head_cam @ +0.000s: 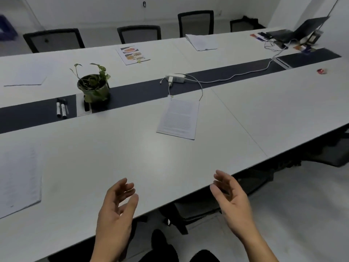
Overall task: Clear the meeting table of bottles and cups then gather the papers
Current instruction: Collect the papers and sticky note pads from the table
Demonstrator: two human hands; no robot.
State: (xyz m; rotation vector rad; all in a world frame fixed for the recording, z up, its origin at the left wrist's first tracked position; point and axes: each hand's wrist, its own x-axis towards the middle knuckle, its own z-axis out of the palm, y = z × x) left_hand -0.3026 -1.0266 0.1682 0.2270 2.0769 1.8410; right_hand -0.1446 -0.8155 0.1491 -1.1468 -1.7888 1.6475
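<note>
Over the near table edge: left hand and right hand both empty, fingers loosely spread (palms facing each other). Printed paper lies mid-table; another sheet far left.

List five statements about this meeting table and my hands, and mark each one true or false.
1. The left hand and the right hand hold nothing. True.
2. The potted plant stands on the printed sheet in the middle. False: it stands on the dark strip, apart from that sheet.
3. A sheet with coloured pictures lies on the far side of the table. True.
4. A bottle stands beside the laptop. False: no bottle shows; cards lie by it.
5. Markers lie on the dark strip, left of the potted plant. True.
</note>
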